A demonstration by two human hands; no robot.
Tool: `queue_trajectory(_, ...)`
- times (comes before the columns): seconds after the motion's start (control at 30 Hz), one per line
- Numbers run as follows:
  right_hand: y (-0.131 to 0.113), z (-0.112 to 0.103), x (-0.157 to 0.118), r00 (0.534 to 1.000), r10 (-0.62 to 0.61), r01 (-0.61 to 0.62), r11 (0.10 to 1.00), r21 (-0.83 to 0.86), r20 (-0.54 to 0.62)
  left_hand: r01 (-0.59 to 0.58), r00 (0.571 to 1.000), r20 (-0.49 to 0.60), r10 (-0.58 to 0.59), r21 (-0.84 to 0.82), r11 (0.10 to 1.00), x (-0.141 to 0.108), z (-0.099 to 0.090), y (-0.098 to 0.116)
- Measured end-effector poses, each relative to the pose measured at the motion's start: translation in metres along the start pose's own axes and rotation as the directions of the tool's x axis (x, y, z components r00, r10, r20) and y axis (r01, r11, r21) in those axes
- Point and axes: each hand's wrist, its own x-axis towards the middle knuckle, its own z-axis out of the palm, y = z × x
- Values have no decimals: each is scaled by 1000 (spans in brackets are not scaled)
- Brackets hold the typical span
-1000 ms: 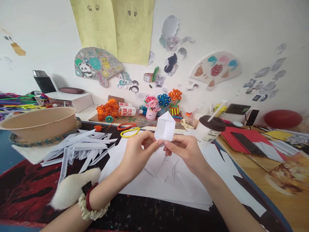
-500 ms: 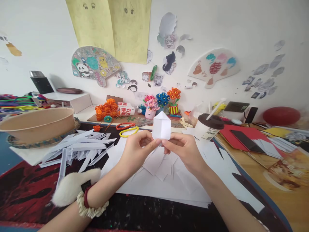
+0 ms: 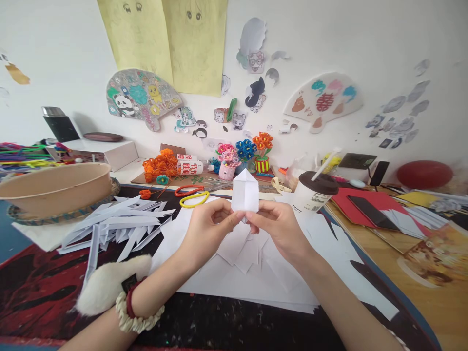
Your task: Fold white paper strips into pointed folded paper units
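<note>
A small folded white paper (image 3: 245,192) with a pointed top is held upright in front of me, over the middle of the table. My left hand (image 3: 215,219) pinches its lower left edge between thumb and fingers. At the lower right edge, my right hand (image 3: 273,224) grips it the same way, and the two thumbs nearly meet. Beneath the hands, several small white paper pieces (image 3: 239,248) lie loose on larger white sheets (image 3: 252,282). Left of my left hand is a heap of folded white paper strips (image 3: 117,222).
A beige basin (image 3: 54,187) stands at the left, near a fluffy white object (image 3: 109,285). Red-handled and yellow-handled scissors (image 3: 193,199) lie behind my left hand. On the right stands a lidded cup with a straw (image 3: 315,195). Craft flowers (image 3: 245,151) line the back.
The view has shifted very slightly. Both hands keep the same pinch on the folded paper, which stays almost where it was.
</note>
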Motion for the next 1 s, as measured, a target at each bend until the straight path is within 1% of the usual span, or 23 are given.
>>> queue_trajectory(0.1, 1, 0, 0, 1000, -5, 5, 1000, -1, -24, -9, 1000, 2, 9, 42, 999, -1, -1, 1)
queue_trajectory(0.37, 2, -2, 0, 999, 3, -3, 1000, -18, -34, -127, 991, -16, 133, 207, 970, -2, -2, 3)
queue_trajectory(0.6, 1, -1, 0, 999, -3, 3, 1000, -18, -44, -179, 981, -19, 193, 287, 941, -4, -1, 3)
queue_trajectory(0.77, 2, -1, 1, 999, -1, 0, 1000, -11, -42, -194, 977, -22, 213, 325, 925, -5, 0, 1)
queue_trajectory(0.9, 3, -3, 1, 1000, -6, 6, 1000, -28, -23, -218, 972, -4, 236, 366, 905, -6, -1, 1)
queue_trajectory(1.0, -1, -6, 2, 999, 23, -21, 998, -55, 33, -230, 969, 12, 246, 407, 884, -6, -1, 1)
